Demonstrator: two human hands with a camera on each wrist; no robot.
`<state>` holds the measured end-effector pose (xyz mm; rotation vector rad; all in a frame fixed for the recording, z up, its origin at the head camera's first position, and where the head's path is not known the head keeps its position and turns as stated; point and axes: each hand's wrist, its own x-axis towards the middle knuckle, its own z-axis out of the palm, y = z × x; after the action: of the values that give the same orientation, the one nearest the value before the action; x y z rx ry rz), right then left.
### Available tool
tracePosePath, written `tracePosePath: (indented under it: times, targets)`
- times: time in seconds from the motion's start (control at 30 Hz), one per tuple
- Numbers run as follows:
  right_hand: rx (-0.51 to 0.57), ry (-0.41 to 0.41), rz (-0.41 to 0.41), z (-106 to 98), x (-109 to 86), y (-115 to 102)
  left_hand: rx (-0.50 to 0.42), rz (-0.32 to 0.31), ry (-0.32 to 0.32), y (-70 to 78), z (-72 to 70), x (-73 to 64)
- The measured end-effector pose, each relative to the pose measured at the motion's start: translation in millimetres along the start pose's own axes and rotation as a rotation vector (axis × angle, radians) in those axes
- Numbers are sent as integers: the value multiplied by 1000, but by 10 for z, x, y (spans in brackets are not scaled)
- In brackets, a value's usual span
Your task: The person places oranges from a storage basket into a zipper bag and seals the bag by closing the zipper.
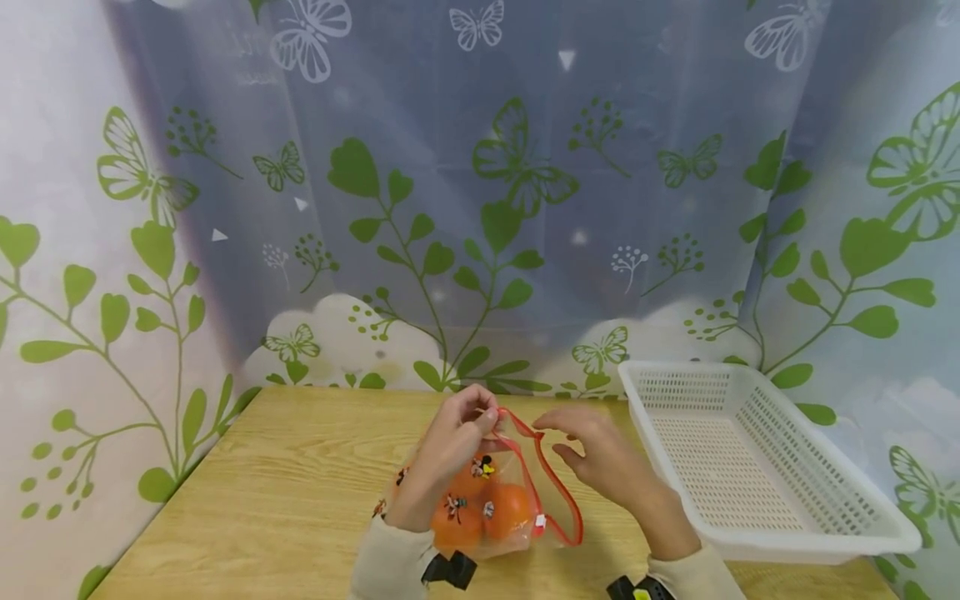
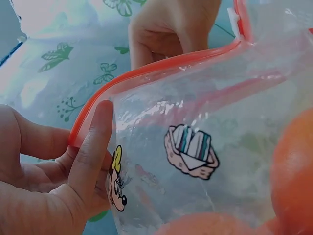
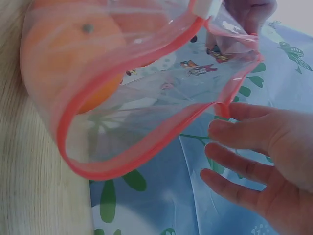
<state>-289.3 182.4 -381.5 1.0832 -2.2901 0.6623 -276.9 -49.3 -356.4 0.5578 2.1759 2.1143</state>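
Observation:
A clear zip bag [image 1: 498, 542] with red edging and printed cartoon figures stands on the table, its mouth gaping. Several oranges [image 1: 510, 510] are inside it. My left hand [image 1: 457, 442] pinches one end of the red-edged rim between thumb and fingers, as the left wrist view [image 2: 58, 171] also shows. On the other side of the mouth, my right hand [image 1: 607, 458] touches the red edge with a fingertip, its other fingers spread apart [image 3: 239, 191]. A white slider [image 3: 208, 7] sits on the red zip. Part of the bag is hidden behind the left forearm.
To the right, beside my right hand, a white perforated plastic basket [image 1: 750, 533] stands on the wood-grain table [image 1: 300, 467]. A cloth [image 1: 420, 208] printed with leaves and butterflies hangs behind the table and along both sides.

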Motion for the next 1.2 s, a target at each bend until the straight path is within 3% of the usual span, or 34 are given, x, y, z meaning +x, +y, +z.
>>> tracePosePath:
  times: [0.3, 0.63, 0.97, 1.2]
  targets:
    - [53, 41, -93, 30, 11, 5, -14, 15, -32, 40, -13, -12]
    - [182, 194, -227, -11, 48, -13, -84, 33, -30, 69, -62, -15]
    - [196, 266, -92, -126, 27, -96, -34, 92, -54, 61, -213, -27]
    - [179, 405, -17, -170, 37, -133, 88, 110, -85, 65, -341, -53]
